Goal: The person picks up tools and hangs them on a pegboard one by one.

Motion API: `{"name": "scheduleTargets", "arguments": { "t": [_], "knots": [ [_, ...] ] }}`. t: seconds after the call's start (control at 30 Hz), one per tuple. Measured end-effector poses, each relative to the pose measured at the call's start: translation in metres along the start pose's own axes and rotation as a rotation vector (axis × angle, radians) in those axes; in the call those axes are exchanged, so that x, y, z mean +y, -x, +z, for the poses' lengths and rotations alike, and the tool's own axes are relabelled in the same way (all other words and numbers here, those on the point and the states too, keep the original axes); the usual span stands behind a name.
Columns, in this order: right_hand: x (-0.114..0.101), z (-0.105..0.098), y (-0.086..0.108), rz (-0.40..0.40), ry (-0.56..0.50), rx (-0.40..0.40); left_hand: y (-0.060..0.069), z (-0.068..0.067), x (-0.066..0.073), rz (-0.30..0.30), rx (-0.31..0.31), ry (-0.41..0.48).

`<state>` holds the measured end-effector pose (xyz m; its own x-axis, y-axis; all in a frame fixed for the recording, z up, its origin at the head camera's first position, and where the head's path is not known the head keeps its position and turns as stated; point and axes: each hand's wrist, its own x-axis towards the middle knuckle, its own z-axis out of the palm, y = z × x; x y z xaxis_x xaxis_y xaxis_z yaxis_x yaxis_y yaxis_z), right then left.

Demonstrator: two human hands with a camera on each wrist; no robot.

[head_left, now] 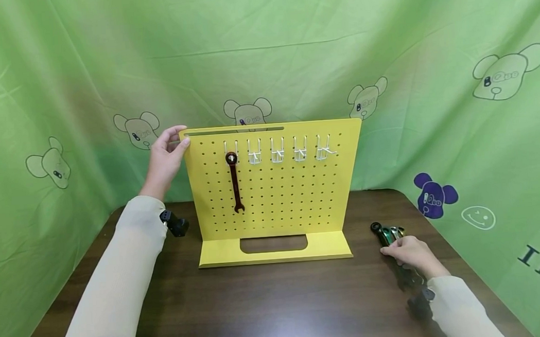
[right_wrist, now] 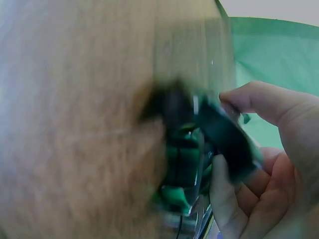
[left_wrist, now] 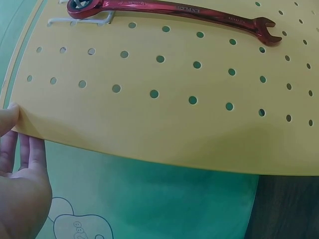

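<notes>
A yellow pegboard (head_left: 272,199) stands upright on its base, and my left hand (head_left: 165,159) pinches its upper left corner between thumb and fingers. One dark red combination wrench (head_left: 235,183) hangs by its ring end from the leftmost white hook; it shows in the left wrist view too. Over at the right, my right hand (head_left: 412,255) pinches a dark wrench (head_left: 380,234) between thumb and fingers. Green and silver wrenches (head_left: 394,231) lie right beside it, partly hidden by the hand. The right wrist view is blurred there.
Several white wire hooks (head_left: 277,152) line the board's upper part, to the right of the red wrench. The brown table (head_left: 259,303) ends at a green printed curtain (head_left: 262,45) behind and on both sides.
</notes>
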<state>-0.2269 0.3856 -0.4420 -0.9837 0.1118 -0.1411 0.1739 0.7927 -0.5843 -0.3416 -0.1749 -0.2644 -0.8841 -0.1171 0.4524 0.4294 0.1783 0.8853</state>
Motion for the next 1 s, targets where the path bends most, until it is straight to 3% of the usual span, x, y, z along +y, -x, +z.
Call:
{"name": "scheduleTargets", "arguments": {
  "t": [0.37, 0.67, 1.0],
  "knots": [
    [-0.004, -0.005, 0.006, -0.026, -0.039, -0.056, 0.002, 0.001, 0.004, -0.002, 0.004, -0.002],
    [-0.009, -0.008, 0.011, -0.091, 0.008, -0.088, 0.002, 0.001, 0.004, -0.002, 0.008, -0.022],
    [-0.013, -0.007, 0.016, -0.15, -0.219, -0.103, 0.002, 0.001, 0.003, -0.012, 0.006, -0.015]
  ]
}}
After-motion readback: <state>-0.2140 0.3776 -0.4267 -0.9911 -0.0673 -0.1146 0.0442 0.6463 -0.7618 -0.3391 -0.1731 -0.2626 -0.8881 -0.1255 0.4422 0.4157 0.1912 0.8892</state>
